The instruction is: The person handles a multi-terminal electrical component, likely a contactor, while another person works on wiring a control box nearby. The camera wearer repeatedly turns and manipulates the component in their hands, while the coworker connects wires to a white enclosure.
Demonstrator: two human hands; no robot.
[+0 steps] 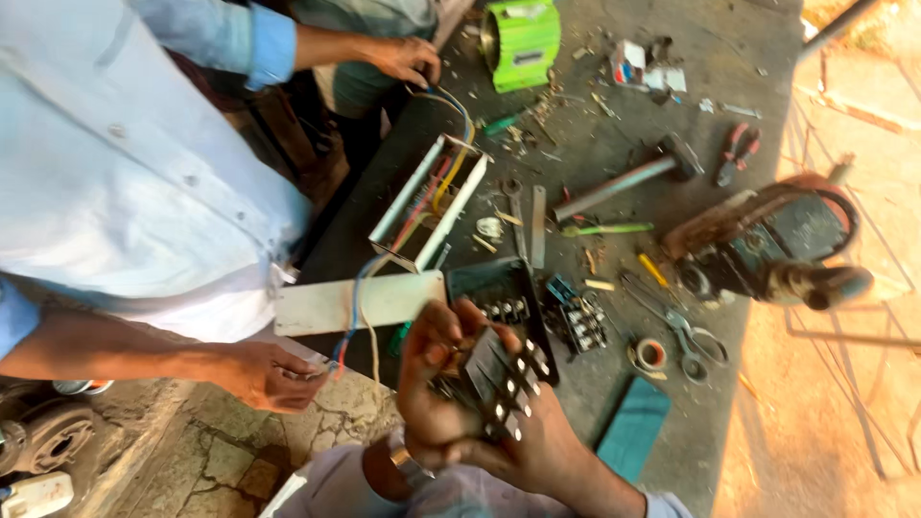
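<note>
**Head view: two hands around a black terminal block**

Head camera looks down on a dark, cluttered desk. At its near edge the person's left hand and right hand together cradle a black plastic terminal block with rows of silver screw heads. The left hand's fingers curl over the block's top and left side; the right hand cups it from beneath, closed against its underside. The block is lifted just off the desk, above the near edge.

It looks rigid and fairly light, moulded plastic with metal contacts, so I judge it will not bend but could crack if dropped; the plain side walls seem the safer place to grip, away from the screws.

Just behind it on the desk lies a second black contact unit, and beside that a small dark block with teal parts. A white open metal enclosure with coloured wires sits toward the left edge. A co-worker in a pale blue shirt stands at the left, one hand pinching the wire ends. Scissors, a hammer and a green motor housing lie farther back.
</note>
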